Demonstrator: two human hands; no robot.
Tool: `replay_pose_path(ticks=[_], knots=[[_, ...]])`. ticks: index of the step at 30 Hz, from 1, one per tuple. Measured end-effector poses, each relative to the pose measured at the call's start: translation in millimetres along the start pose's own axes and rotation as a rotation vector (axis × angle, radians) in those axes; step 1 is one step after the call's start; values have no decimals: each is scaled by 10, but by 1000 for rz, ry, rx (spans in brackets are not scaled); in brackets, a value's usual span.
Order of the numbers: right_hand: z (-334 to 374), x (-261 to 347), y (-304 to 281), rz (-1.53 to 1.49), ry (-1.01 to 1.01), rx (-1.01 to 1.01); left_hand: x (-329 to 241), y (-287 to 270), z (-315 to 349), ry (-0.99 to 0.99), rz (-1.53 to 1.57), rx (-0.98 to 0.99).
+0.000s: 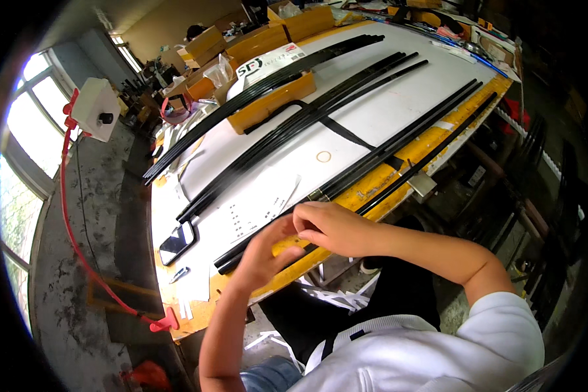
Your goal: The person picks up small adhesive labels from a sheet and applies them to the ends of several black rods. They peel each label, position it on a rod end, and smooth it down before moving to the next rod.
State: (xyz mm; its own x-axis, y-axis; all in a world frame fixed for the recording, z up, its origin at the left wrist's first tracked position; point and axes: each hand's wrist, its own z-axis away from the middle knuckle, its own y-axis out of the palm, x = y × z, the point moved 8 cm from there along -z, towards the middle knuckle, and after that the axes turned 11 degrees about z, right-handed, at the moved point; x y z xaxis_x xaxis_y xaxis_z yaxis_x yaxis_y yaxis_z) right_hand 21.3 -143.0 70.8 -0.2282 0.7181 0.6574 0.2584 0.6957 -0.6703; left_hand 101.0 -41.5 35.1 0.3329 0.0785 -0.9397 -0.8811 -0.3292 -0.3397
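Observation:
My left hand (268, 251) is curved over the near edge of the table, its thumb apart from its fingers, and nothing shows in the gap. Its fingertips reach the fingers of my right hand (336, 228), which are curled in, and whatever they may hold is hidden. Both hands are above long thin black rods (372, 159) lying along the front edge. A shiny band (317, 195) shows on these rods just beyond my right hand. Nearer to me, a single black rod (438, 147) lies over the yellow edge strip (382, 186), partly hidden by my right hand.
More black rods lie in a middle bundle (261, 150) and a far bundle (242, 98) beside an open carton (274, 104). A printed sheet (242, 219), a phone (177, 244) and a small pen-like tool (179, 274) are at left. A metal block (422, 185) juts from the front edge.

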Motion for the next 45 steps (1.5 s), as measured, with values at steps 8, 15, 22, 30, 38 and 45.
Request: replay_pose_path(ticks=[8,15,22,30,38,45], knots=[[298,70,-51,-39,22,-27,-41,436,189,-29,150,-153],[536,119,-104,-26,47,-129,-99,537,441,-74,206,-298],[736,146,5,-165,250,-199,-115,643,748,-61,484,-387],[834,132,267,-369,307,-158,59,658,1034,-59,631,-499],[697,210,633,-494,372,-112,206,552,1299,-9,771,-638],[610,143,1029,-492,355,28,411,431,1566,-59,765,-708]])
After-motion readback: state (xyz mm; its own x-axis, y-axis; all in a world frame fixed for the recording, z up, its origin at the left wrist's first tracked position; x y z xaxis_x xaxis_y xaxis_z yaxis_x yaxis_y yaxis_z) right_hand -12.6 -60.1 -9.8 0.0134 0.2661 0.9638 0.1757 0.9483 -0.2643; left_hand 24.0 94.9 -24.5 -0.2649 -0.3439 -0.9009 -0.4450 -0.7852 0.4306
